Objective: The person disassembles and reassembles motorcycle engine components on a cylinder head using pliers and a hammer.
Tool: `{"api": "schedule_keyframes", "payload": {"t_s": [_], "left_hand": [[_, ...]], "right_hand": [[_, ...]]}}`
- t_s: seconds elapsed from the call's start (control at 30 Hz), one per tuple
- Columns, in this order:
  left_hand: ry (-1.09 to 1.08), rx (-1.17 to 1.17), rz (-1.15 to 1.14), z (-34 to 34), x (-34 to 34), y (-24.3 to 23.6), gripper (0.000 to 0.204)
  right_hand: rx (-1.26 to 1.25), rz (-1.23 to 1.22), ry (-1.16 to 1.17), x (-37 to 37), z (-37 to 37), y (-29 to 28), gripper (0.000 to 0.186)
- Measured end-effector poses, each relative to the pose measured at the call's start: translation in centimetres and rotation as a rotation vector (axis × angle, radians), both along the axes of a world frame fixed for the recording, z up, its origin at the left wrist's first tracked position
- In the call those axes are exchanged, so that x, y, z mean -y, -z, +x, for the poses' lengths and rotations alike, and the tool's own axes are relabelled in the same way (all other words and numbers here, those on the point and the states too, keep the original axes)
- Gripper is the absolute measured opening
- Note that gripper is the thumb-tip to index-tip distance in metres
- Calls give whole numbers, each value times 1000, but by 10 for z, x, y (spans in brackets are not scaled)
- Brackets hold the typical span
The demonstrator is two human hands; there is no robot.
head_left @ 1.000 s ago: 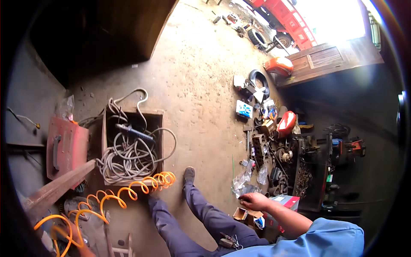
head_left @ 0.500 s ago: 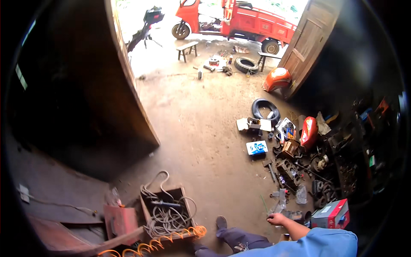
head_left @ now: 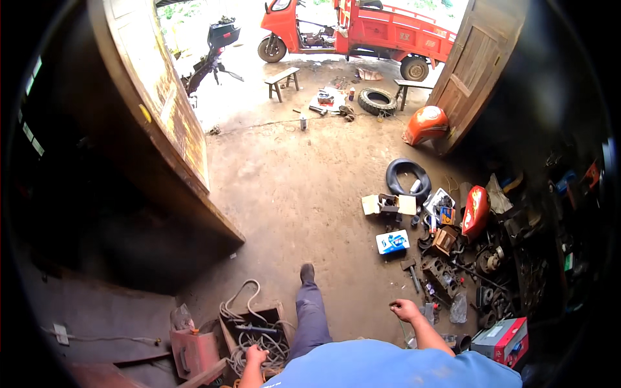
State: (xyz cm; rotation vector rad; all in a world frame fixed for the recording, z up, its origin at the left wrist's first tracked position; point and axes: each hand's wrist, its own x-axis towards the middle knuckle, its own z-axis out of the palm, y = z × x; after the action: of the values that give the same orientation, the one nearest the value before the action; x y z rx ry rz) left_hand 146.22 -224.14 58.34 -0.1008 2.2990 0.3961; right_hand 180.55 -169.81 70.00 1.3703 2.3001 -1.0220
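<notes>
My right hand (head_left: 405, 310) is held low to the right of my body, its fingers closed. A thin green strand (head_left: 405, 328) hangs just below it, and the fingers seem to pinch it; its exact kind is too small to tell. My left hand (head_left: 256, 354) is at the lower left, in front of an open box (head_left: 227, 336) of coiled grey cable (head_left: 277, 352). Its fingers are curled, and whether anything is inside them is hidden. One leg (head_left: 311, 317) is stepped forward on the floor between the two hands.
Along the right lie a hammer (head_left: 411, 275), a blue-white box (head_left: 392, 242), an inner tube (head_left: 409, 180), a red tank (head_left: 475, 212) and a grey-red carton (head_left: 501, 341). A red metal case (head_left: 194, 354) stands left. Beyond the wooden doors (head_left: 475, 74) is a red cargo tricycle (head_left: 394, 31).
My leg has swung forward and my body has shifted left. My left hand has come into view. My right hand has risen slightly, and the green strand now points down instead of up.
</notes>
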Motion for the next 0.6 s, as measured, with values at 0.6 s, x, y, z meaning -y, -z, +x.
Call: {"api": "schedule_keyframes", "payload": {"t_s": [0.6], "left_hand": [[359,-286,42,-598,-498,-91,39]], "right_hand": [[-162,-638,988,-251,-298,28,19]]}}
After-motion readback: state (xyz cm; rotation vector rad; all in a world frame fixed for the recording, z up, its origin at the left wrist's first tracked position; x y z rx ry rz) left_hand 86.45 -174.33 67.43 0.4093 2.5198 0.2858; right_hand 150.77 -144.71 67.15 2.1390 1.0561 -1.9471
